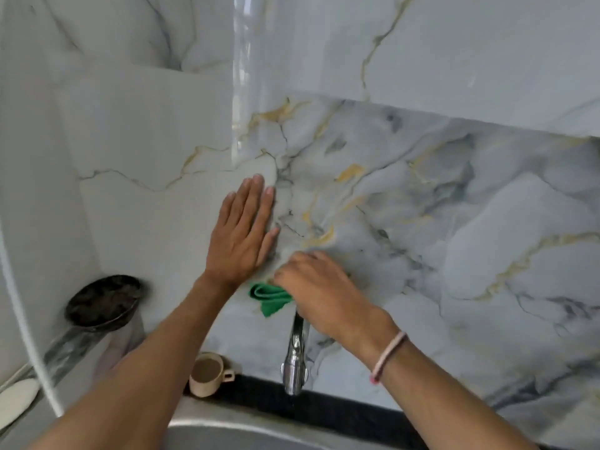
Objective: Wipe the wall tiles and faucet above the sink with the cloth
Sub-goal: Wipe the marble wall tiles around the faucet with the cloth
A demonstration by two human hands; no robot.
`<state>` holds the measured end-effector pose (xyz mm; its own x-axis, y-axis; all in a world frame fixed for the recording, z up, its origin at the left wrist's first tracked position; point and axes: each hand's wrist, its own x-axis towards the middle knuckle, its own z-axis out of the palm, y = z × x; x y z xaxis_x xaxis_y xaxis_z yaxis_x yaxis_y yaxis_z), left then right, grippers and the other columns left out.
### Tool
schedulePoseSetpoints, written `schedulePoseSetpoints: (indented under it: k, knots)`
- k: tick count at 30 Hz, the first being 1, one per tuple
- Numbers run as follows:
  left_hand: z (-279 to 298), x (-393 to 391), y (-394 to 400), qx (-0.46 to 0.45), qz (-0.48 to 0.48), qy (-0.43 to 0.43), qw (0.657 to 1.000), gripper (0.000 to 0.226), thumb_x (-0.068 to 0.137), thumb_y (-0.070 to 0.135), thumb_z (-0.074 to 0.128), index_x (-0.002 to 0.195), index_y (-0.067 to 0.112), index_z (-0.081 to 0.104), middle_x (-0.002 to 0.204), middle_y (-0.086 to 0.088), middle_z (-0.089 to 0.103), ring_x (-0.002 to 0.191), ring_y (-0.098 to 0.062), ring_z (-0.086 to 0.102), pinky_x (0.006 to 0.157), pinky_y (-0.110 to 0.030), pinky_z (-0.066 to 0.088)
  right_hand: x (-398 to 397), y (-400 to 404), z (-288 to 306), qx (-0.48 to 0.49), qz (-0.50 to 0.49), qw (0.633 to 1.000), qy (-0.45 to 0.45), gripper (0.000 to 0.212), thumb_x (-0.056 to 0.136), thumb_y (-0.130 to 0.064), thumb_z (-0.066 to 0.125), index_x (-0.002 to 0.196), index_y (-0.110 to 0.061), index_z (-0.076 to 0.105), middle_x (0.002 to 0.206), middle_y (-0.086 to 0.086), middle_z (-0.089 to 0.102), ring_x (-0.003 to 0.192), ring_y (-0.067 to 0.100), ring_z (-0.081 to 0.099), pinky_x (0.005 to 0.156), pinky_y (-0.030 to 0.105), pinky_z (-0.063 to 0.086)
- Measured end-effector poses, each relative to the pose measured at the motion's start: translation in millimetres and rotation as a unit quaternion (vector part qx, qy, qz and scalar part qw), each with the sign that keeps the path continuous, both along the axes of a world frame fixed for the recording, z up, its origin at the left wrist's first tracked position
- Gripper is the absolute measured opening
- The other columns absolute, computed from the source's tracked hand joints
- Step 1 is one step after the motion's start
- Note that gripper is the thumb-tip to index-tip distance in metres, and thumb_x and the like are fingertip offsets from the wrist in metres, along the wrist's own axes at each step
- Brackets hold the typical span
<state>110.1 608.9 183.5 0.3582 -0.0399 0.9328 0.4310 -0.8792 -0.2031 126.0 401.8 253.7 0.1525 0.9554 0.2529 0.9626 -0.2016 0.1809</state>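
Observation:
The marble-patterned wall tiles (pixel 422 196) with grey and gold veins fill the view. My left hand (pixel 242 228) lies flat on the tiles, fingers together and pointing up, holding nothing. Just below and to its right, my right hand (pixel 311 284) presses a green cloth (pixel 271 298) against the wall directly above the chrome faucet (pixel 295 358). Most of the cloth is hidden under that hand. The faucet reaches down over the steel sink (pixel 227 433), whose rim shows at the bottom.
A beige cup (pixel 207 378) stands on the ledge left of the faucet. A glossy jar with a dark lid (pixel 97 306) sits in the left corner. A black counter strip (pixel 341 410) runs under the tiles.

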Motion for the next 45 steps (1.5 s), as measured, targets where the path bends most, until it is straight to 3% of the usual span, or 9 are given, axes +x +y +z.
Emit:
schedulePoseSetpoints:
  k: [4,9,11,16,24,29,34,38,45]
  knots:
    - [-15.3,20.9,17.7,0.034,-0.005,-0.060,0.998,0.064,0.108,0.037,0.028,0.164,0.005,0.022,0.172,-0.015,0.013,0.163,-0.029,0.015,0.136,-0.041,0.011,11.5,5.4,-26.5,-0.012,-0.049,0.999,-0.012,0.037,0.075,0.008,0.062,0.102,-0.016,0.071,0.104,0.006,0.072,0.108,0.030,0.063,0.076,0.036,0.047]
    - [-13.5,19.6,17.0,0.048,0.000,-0.078,0.996,0.065,0.107,0.037,0.027,0.164,0.006,0.023,0.170,-0.015,0.015,0.162,-0.028,0.015,0.135,-0.042,0.014,20.8,-40.9,-67.9,0.270,-0.097,0.920,0.267,0.058,0.074,0.021,0.059,0.108,-0.023,0.076,0.105,-0.009,0.079,0.100,-0.007,0.069,0.087,0.013,0.055]
    - [-15.1,19.2,14.5,0.043,-0.006,-0.082,0.996,0.064,0.107,0.036,0.026,0.164,0.006,0.022,0.169,-0.016,0.017,0.160,-0.028,0.018,0.134,-0.043,0.016,20.0,-53.8,-99.9,0.351,-0.177,0.814,0.426,0.047,0.083,0.016,0.068,0.091,-0.030,0.075,0.084,-0.014,0.079,0.088,-0.013,0.069,0.074,0.002,0.049]
    - [-12.7,19.8,14.6,0.058,-0.006,-0.090,0.994,0.065,0.107,0.036,0.025,0.164,0.005,0.021,0.168,-0.016,0.017,0.159,-0.032,0.025,0.134,-0.043,0.016,2.0,-37.8,-166.1,0.292,-0.191,0.303,0.887,0.038,0.078,0.011,0.067,0.113,-0.002,0.076,0.104,0.021,0.082,0.092,0.039,0.079,0.071,0.046,0.066]
    - [-13.2,21.8,16.7,0.059,0.004,-0.086,0.995,0.065,0.106,0.037,0.022,0.164,0.007,0.017,0.163,-0.026,0.038,0.154,-0.038,0.029,0.136,-0.038,0.005,16.6,-15.3,-144.6,0.309,-0.101,0.179,0.929,0.031,0.078,0.000,0.068,0.107,0.002,0.080,0.108,0.025,0.080,0.092,0.036,0.080,0.068,0.049,0.068]
    - [-13.8,24.4,18.6,0.061,0.006,-0.092,0.994,0.065,0.106,0.037,0.021,0.164,0.008,0.015,0.161,-0.027,0.040,0.154,-0.038,0.029,0.136,-0.038,0.005,5.9,-62.9,-130.7,0.532,-0.125,0.311,0.778,0.042,0.076,-0.011,0.078,0.116,-0.019,0.070,0.111,0.004,0.083,0.097,0.019,0.080,0.068,0.028,0.066]
    - [-14.7,24.0,19.2,0.049,0.007,-0.092,0.995,0.066,0.105,0.039,0.021,0.164,0.010,0.014,0.161,-0.026,0.039,0.155,-0.037,0.028,0.135,-0.039,0.008,-10.4,-40.8,-76.9,0.243,-0.123,0.868,0.414,0.033,0.099,-0.026,0.063,0.132,-0.031,0.060,0.139,0.006,0.061,0.122,0.012,0.061,0.101,0.018,0.051]
    - [-15.5,23.6,17.4,0.045,0.001,-0.088,0.995,0.066,0.105,0.039,0.020,0.164,0.010,0.014,0.162,-0.024,0.039,0.155,-0.035,0.027,0.135,-0.041,0.014,-15.4,-23.4,-49.3,0.077,-0.190,0.883,0.422,0.080,0.075,-0.098,0.020,0.108,-0.034,0.057,0.127,-0.008,0.052,0.118,0.014,0.052,0.106,0.047,0.046]
    - [-15.7,23.6,17.0,0.055,0.006,-0.093,0.994,0.067,0.105,0.039,0.020,0.164,0.008,0.019,0.160,-0.026,0.041,0.154,-0.037,0.031,0.133,-0.043,0.020,-30.7,23.9,-74.9,0.240,-0.305,0.900,0.199,0.041,0.097,-0.047,0.056,0.117,-0.012,0.054,0.122,0.011,0.050,0.114,0.032,0.045,0.083,0.046,0.051]
